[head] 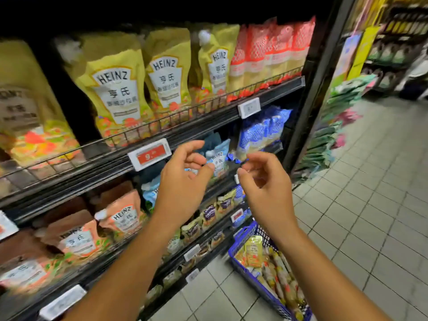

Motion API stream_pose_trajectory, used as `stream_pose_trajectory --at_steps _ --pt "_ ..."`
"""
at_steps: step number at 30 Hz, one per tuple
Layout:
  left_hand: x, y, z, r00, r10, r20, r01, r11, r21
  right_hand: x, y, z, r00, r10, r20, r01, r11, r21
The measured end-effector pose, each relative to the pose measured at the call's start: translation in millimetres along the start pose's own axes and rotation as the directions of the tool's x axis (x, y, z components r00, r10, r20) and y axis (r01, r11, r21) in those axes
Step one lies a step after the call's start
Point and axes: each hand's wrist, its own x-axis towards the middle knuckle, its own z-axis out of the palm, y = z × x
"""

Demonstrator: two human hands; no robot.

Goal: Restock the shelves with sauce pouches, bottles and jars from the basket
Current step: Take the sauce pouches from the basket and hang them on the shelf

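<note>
Between items, I judge: my left hand (183,179) and right hand (266,181) hover half-curled, empty (above the basket (240,249)); next, reach down for a pouch.

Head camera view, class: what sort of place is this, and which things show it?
Most likely a supermarket aisle. Wire-fronted shelves hold rows of matching Heinz pouches, price tags clip to the shelf edges, and a blue basket of stock sits on the tiled floor.

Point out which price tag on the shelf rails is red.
The tag on the top shelf's rail, just left of the left hand. It has a red panel reading 9; the tag further right on that rail is plain white.
</note>
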Motion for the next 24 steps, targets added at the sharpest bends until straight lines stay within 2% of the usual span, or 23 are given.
stream_pose_trajectory --at_steps 7,14,24 --pt "-8.9 -16.0 121.2 0.953 -0.103 0.284 0.131 0.988 -0.083 -20.6 45.6 -95.1 0.98 0.117 -0.16 -0.131 0.988 -0.08" --pt "-13.3 -44.9 196.1 0.875 -0.199 0.441 0.241 0.97 -0.04 -34.3 85.8 -146.3 0.916 0.279 -0.29 -0.32 0.941 -0.107" --pt "20.2 -107.2 263.2 0.749 -0.308 0.586 0.337 0.94 0.064 -11.2 160.5 -167.1 0.809 0.423 -0.409 -0.501 0.859 -0.103"
